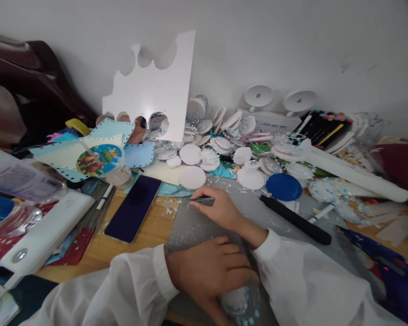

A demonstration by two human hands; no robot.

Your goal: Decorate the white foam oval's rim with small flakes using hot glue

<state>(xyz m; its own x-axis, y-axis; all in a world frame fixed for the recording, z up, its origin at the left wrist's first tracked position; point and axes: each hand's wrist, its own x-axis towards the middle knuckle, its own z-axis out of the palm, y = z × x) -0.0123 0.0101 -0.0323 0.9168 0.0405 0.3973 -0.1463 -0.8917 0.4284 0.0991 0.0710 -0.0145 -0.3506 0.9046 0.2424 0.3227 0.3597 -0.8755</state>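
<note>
My right hand [224,210] pinches a pair of metal tweezers [204,199], whose tips point left among loose pale-blue flakes [170,207] on the mat's upper left edge. Closer to me, my left hand [212,269] is curled over a white disc [235,299] with blue flakes and clear film along its rim. The fingers hide the disc's upper part. A grey cutting mat [193,228] lies under both hands. Just beyond the tweezers is a plain white disc [192,177].
A phone [133,209] and a lidded cup [112,167] are at left. Many white discs [221,145] pile against the wall, below an upright cut-out white board [156,90]. A black stick [295,220], blue lid [284,187] and blue glue gun [384,262] are at right.
</note>
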